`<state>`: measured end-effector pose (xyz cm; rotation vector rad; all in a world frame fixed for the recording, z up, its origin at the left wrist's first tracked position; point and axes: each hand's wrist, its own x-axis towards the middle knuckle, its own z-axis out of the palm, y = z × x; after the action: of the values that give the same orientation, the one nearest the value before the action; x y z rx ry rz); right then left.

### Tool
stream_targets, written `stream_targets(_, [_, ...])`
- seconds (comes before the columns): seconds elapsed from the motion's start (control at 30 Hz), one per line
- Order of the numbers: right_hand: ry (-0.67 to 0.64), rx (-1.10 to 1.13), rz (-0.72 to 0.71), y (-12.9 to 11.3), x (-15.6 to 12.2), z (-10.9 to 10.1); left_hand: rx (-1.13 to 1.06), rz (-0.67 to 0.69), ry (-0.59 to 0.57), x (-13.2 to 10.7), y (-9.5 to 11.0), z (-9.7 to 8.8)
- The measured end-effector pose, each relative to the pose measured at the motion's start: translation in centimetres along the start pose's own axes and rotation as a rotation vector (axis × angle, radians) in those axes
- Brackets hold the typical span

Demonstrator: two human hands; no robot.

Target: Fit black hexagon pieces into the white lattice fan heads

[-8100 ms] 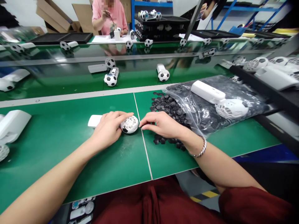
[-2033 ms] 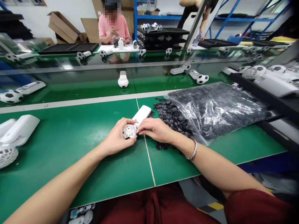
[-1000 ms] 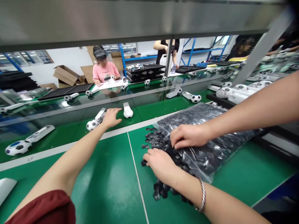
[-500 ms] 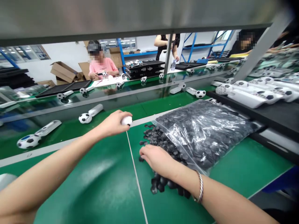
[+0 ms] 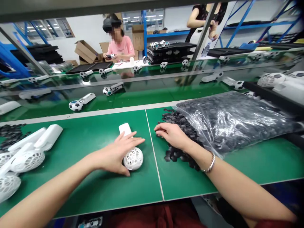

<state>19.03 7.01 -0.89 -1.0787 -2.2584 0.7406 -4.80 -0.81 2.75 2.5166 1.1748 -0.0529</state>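
My left hand [image 5: 116, 155], fingers spread, lies over a white plastic part with a round, openwork ball end [image 5: 133, 159] and a handle [image 5: 124, 129]. Its thumb and fingers lie around the left of the ball end; whether they grip it cannot be told. The part rests on the green work surface [image 5: 95, 186]. At the left edge of a pile of small black pieces [image 5: 177, 118], my right hand [image 5: 169, 134] has its fingers curled together; what lies between the fingertips is hidden. A clear plastic bag [image 5: 237, 123] full of black pieces lies beside the pile.
Several bare white parts [image 5: 28, 160] and more black pieces [image 5: 11, 134] lie at the left. Behind a pale strip, football-patterned parts [image 5: 76, 105] lie on a green belt [image 5: 147, 95]. A black tray [image 5: 273, 98] holds white parts. Co-workers [image 5: 122, 47] are across the line.
My left hand held a football-patterned ball end near the belt; now it is nearer, over a bare white part. My right hand stays at the black pieces. The view has tilted down and left.
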Motion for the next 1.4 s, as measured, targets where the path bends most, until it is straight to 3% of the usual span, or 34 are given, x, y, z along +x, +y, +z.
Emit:
stream_targets(0.13, [-0.001, 0.183, 0.057, 0.8, 0.2, 0.5, 0.092, -0.005, 0.082, 1.1, -1.3, 0.5])
stream_targets(0.3, [-0.051, 0.33, 0.138, 0.6, 0.2, 0.5, 0.174, -0.347, 0.245, 3.3, -0.3, 1.7])
stream_targets(0.4, [-0.066, 0.459, 0.234, 0.2, 0.2, 0.4, 0.141, -0.456, 0.301, 4.3, 0.1, 2.1])
stream_targets(0.6, [-0.149, 0.594, 0.238, -0.6, 0.1, 0.2, -0.004, -0.45, 0.268, 4.0, 0.8, 1.6])
stream_targets(0.8, [0.115, 0.241, -0.076, -1.2, -0.2, 0.4, -0.091, -0.468, 0.305, 3.5, 1.1, 2.1])
stream_targets(1.0, [-0.075, 0.371, -0.02, -1.8, -0.8, 1.9, -0.2, -0.394, 0.349, 3.5, 0.7, 2.3])
stream_targets(1.2, [-0.004, 0.2, -0.148, -1.8, -0.7, 2.3, -0.19, -0.369, 0.385, 3.8, 0.2, 2.4])
stream_targets(1.4, [0.032, 0.245, -0.055, -1.6, -0.3, 2.8, -0.188, -0.373, 0.426, 4.0, 0.4, 2.3])
